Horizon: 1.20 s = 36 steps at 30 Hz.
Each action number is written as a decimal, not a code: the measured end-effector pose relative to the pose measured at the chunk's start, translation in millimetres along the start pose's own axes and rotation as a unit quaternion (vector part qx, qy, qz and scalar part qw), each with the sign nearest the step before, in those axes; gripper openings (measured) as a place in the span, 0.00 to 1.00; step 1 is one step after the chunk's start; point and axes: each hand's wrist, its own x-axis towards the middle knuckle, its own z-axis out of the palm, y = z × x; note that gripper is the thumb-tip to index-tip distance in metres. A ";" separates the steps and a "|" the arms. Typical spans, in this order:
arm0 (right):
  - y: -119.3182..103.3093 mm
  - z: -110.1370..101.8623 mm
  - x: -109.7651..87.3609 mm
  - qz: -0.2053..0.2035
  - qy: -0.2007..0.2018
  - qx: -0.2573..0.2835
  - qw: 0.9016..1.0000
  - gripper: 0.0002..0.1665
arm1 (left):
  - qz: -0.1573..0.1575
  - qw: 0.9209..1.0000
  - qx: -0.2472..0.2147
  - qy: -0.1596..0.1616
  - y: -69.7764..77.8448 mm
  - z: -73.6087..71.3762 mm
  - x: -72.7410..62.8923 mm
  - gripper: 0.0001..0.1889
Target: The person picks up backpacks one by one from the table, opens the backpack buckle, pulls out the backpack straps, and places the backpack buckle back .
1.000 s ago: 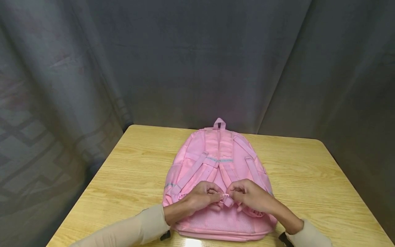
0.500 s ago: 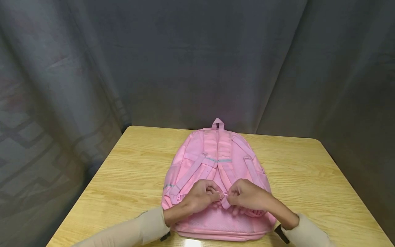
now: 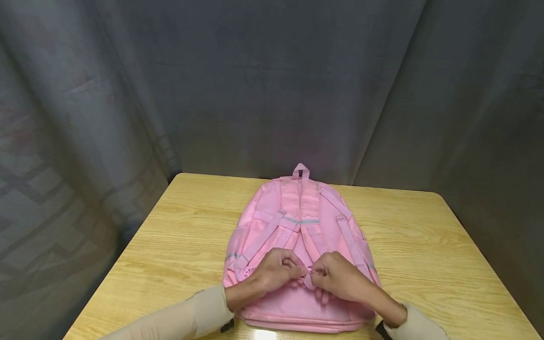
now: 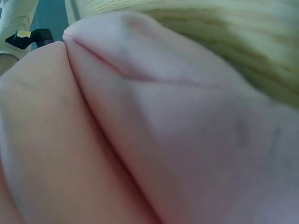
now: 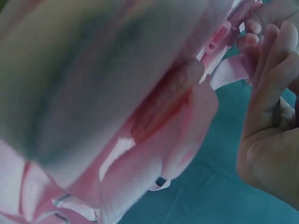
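A pink backpack lies on the table with its shoulder straps facing up. Over its lower middle, my left hand and right hand meet fingertip to fingertip. Between them is a small pink plastic buckle, with a short tail of pink webbing strap hanging down. My left hand pinches the buckle between thumb and fingers. The right hand grips the strap beside it, as the webbing in the right wrist view also shows. Fingers partly hide the buckle. Blurred pink fabric fills most of the left wrist view.
The wooden table extends on both sides of the backpack. A grey curtain hangs close behind its far edge. The backpack's top loop points toward the curtain.
My right hand has turned slightly and shifted down and left, its lower fingers swinging inward. The strap tail has moved a little left. The left hand stays nearly still on the buckle.
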 end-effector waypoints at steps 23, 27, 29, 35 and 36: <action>-6.8 13.4 -4.3 -0.101 0.121 -0.119 0.980 0.23 | -0.035 0.997 -0.063 0.007 4.9 -2.6 0.5 0.05; -7.8 14.2 -3.5 -0.106 0.132 -0.135 0.976 0.24 | -0.040 0.997 -0.067 0.009 5.8 -3.7 0.7 0.05; -7.8 14.0 -3.3 -0.110 0.140 -0.144 0.973 0.24 | -0.042 0.997 -0.069 0.005 6.4 -4.5 0.9 0.05; -6.9 12.3 -2.7 -0.159 0.191 -0.194 0.949 0.26 | -0.056 0.993 -0.103 -0.009 6.5 -7.3 2.6 0.07; -6.7 12.3 -2.5 -0.166 0.199 -0.204 0.944 0.27 | -0.058 0.992 -0.109 -0.012 6.3 -7.6 2.8 0.07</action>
